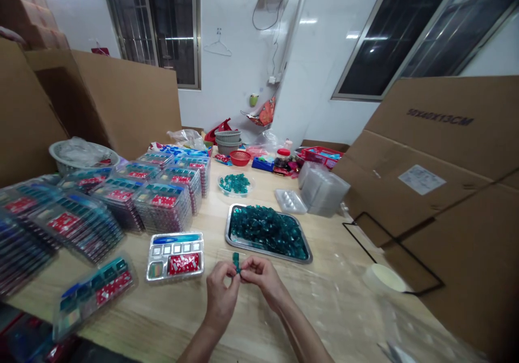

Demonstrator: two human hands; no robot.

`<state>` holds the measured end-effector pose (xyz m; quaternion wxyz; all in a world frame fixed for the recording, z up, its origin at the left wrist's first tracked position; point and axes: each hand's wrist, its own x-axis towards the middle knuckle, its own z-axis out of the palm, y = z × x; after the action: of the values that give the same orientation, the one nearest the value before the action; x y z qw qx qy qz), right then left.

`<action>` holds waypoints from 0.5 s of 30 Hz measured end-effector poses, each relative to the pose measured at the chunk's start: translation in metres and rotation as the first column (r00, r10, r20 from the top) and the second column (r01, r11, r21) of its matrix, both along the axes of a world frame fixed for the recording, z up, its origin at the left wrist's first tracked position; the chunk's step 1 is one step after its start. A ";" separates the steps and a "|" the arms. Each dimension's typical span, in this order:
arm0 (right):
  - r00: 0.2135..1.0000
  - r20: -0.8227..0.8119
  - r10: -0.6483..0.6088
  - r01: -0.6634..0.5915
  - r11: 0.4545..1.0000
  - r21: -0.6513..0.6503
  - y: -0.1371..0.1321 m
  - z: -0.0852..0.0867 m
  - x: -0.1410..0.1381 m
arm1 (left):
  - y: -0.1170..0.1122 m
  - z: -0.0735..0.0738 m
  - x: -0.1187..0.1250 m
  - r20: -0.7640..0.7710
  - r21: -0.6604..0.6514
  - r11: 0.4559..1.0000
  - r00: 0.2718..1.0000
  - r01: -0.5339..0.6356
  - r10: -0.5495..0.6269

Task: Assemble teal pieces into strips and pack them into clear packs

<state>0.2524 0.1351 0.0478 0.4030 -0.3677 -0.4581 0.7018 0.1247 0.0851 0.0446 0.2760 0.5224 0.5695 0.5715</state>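
My left hand point(223, 293) pinches a small strip of teal translucent pieces point(235, 259) between thumb and forefinger, above the table in front of me. Meeting it from the right, my right hand point(263, 279) has its thumb and fingertips closed at the lower end of the same strip. Just beyond the hands lies a metal tray point(271, 253) heaped with dark teal pieces point(265, 229). Left of my hands sits a clear compartment pack point(151, 263) with a blue pen point(176, 239), a red patterned packet point(184, 264) and small square wells.
Filled packs stand in stacks point(162, 212) at left; one pack point(95, 295) lies nearer, tilted. Behind the tray are a clear dish point(221, 188) of teal pieces and a red basket point(240, 159). Empty clear shells point(324, 193), a tape roll point(384, 279) and cardboard point(441, 130) are at right.
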 end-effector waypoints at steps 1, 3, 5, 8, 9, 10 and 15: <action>1.000 0.010 0.007 -0.007 1.000 0.010 -0.001 0.001 0.000 | 0.002 -0.001 -0.002 0.057 -0.041 0.999 0.998 0.018 -0.016; 0.999 0.036 0.040 -0.041 0.999 0.036 -0.001 0.002 -0.001 | 0.006 -0.003 -0.006 0.212 -0.120 0.989 0.976 0.086 -0.059; 0.996 0.050 0.074 -0.077 0.996 0.049 -0.001 0.003 -0.001 | 0.010 -0.004 -0.008 0.361 -0.157 0.976 0.929 0.151 -0.086; 0.992 0.022 0.125 -0.126 0.992 0.029 -0.001 0.003 -0.001 | 0.011 -0.001 -0.009 0.463 -0.171 0.969 0.883 0.180 -0.082; 0.990 0.004 0.143 -0.143 0.990 0.013 0.000 0.003 -0.001 | 0.011 0.000 -0.009 0.475 -0.178 0.966 0.876 0.185 -0.080; 0.987 -0.017 0.162 -0.162 0.987 -0.002 0.000 0.003 -0.001 | 0.010 0.001 -0.008 0.487 -0.185 0.964 0.870 0.193 -0.081; 0.978 -0.071 0.196 -0.200 0.979 -0.046 -0.002 0.002 -0.003 | 0.006 -0.001 -0.007 0.538 -0.211 0.950 0.838 0.231 -0.085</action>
<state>0.2498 0.1331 0.0497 0.3362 -0.3073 -0.4599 0.7622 0.1181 0.0909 0.0433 0.5348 0.3508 0.4991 0.5847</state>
